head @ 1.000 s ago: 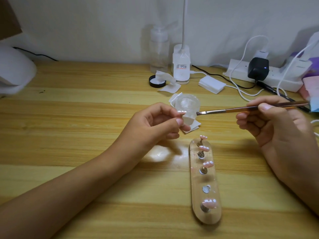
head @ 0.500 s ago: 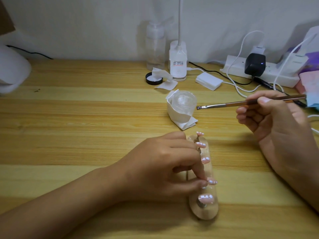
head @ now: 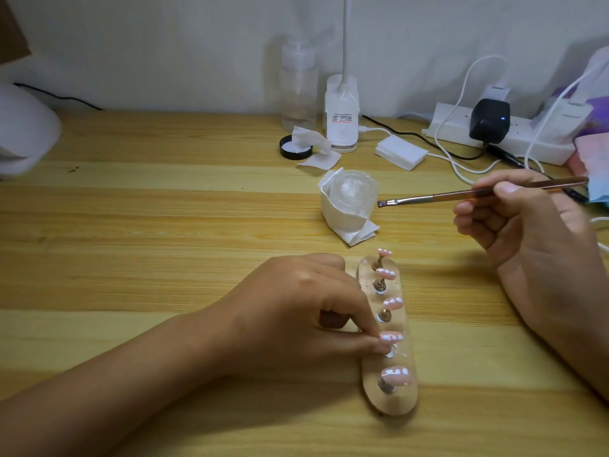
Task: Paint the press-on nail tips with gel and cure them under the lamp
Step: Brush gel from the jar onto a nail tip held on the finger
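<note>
A clear oblong holder [head: 400, 402] lies on the wooden desk with several pink nail tips standing on small pegs. My left hand [head: 296, 315] rests beside it and pinches the peg under the fourth nail tip [head: 391, 337], which sits in its slot. My right hand [head: 524, 232] hovers to the right and grips a thin gel brush [head: 461, 194], its bristles pointing left toward a clear gel jar [head: 352, 194] wrapped in white tissue.
At the back stand a clear bottle [head: 298, 87], a white lamp base [head: 342, 117], a black lid [head: 294, 147] with wipes, a white pad stack [head: 400, 152] and a power strip [head: 494, 133] with cables. A white curing lamp [head: 23, 133] sits far left.
My left hand came down from in front of the jar, carrying one nail tip on its peg, and set it into the holder's fourth slot. The brush stayed raised.
</note>
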Motion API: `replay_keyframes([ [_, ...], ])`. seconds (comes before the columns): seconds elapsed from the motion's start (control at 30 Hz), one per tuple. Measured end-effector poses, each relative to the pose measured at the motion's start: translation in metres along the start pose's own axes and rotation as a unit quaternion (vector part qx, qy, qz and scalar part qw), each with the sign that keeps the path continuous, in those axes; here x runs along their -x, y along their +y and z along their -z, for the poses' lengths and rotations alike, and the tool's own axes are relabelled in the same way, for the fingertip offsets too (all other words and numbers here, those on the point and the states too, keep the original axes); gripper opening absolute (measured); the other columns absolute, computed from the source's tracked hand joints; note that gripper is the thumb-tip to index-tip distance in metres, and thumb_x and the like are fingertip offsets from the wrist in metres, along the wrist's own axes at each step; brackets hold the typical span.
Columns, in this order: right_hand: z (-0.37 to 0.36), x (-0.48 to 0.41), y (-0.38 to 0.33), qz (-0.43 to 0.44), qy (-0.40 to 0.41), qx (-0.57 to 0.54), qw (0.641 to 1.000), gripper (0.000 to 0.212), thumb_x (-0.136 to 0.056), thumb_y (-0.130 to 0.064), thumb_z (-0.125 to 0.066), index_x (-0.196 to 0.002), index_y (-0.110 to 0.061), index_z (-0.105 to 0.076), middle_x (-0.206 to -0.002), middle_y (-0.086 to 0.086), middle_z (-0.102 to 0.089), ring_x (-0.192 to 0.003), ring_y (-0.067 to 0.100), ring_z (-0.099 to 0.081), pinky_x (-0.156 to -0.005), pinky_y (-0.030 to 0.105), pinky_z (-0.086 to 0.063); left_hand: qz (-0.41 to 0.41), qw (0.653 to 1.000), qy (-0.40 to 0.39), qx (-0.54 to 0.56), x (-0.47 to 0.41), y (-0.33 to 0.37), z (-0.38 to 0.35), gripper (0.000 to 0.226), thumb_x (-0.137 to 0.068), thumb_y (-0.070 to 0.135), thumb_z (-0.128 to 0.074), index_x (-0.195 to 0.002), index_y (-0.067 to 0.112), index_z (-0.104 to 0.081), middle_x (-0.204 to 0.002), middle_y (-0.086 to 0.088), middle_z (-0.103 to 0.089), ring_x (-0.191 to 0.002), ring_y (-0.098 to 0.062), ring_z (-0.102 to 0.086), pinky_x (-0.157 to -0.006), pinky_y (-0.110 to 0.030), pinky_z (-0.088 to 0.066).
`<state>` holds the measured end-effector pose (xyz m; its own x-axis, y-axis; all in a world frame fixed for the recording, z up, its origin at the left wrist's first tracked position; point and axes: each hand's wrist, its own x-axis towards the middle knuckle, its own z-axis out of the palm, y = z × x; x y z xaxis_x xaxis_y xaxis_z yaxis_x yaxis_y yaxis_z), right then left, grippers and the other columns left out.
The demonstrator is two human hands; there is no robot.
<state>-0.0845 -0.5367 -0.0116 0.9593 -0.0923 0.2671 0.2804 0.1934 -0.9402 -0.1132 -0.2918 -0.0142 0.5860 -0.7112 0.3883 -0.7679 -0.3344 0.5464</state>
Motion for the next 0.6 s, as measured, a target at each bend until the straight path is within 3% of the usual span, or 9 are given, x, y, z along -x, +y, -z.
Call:
replay_keyframes([
  [0.13, 0.003, -0.001, 0.000, 0.005, -0.001, 0.011, 1.000, 0.029, -0.094, -0.015, -0.044, -0.084, -0.024, -0.069, -0.071, 0.000, -0.070, -0.072, 0.012, -0.067, -0.067, 0.021, -0.054, -0.014, 0.999, -0.040, 0.010, 0.002, -0.001, 0.005, 0.010, -0.081, 0.031, -0.079, -0.076, 0.022, -0.077, -0.058, 0.015, -0.037, -0.059, 0.001, -0.032, -0.050, -0.029, -0.038],
  [0.4, 0.004, -0.001, 0.000, 0.017, -0.019, 0.029, 0.999, 0.033, -0.097, -0.016, -0.044, -0.085, -0.026, -0.072, -0.073, -0.001, -0.069, -0.072, 0.011, -0.065, -0.066, 0.021, -0.053, -0.064, 0.994, -0.068, -0.051, 0.007, 0.007, 0.001, 0.015, -0.090, 0.033, -0.070, -0.101, 0.027, -0.078, -0.061, 0.007, -0.058, -0.066, -0.004, -0.023, -0.048, -0.026, -0.039],
  [0.6, 0.005, -0.001, -0.002, 0.037, -0.003, 0.022, 0.999, 0.025, -0.100, -0.018, -0.046, -0.101, -0.025, -0.070, -0.074, -0.001, -0.068, -0.073, 0.010, -0.064, -0.068, 0.020, -0.052, -0.148, 0.979, -0.048, -0.132, 0.008, 0.017, -0.001, 0.019, -0.095, 0.031, -0.060, -0.099, 0.027, -0.077, -0.065, 0.007, -0.052, -0.074, -0.008, -0.018, -0.058, -0.020, -0.023],
])
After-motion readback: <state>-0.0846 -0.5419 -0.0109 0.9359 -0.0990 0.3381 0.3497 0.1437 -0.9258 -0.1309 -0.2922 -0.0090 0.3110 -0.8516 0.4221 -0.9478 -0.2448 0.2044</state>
